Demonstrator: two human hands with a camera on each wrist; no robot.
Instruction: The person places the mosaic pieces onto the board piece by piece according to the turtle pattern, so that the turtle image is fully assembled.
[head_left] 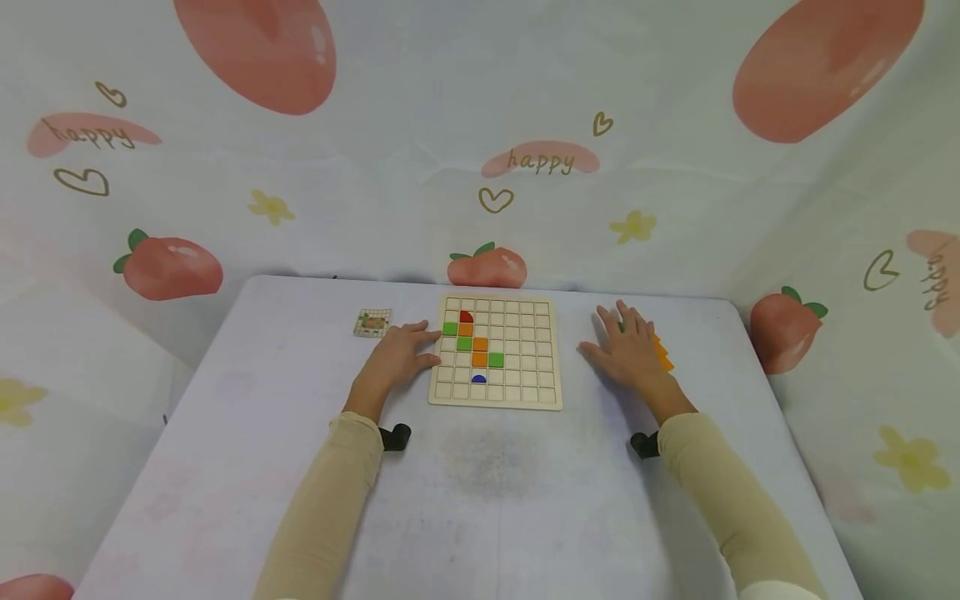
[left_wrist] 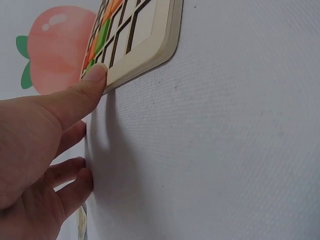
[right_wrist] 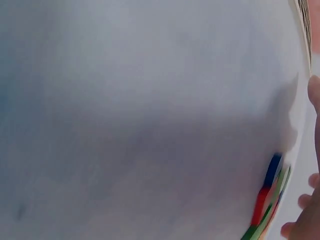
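Note:
A square wooden grid board (head_left: 525,350) lies on the table, with several green and orange squares, a red quarter-round piece (head_left: 467,317) and a blue half-round piece (head_left: 478,379) in its cells. At its left edge is my left hand (head_left: 393,358); the thumb (left_wrist: 95,75) touches the rim in the left wrist view, with the other fingers loosely bent. To the right of the board, my right hand (head_left: 630,350) hovers with spread fingers over loose coloured pieces (head_left: 663,354), partly hiding them. Blue, red and green ones (right_wrist: 260,205) appear in the right wrist view. That hand holds nothing visible.
A small card (head_left: 372,322) with a printed grid pattern lies behind my left hand, left of the board. Behind the table's back edge hangs a fruit-printed cloth (head_left: 420,167), which also covers the sides.

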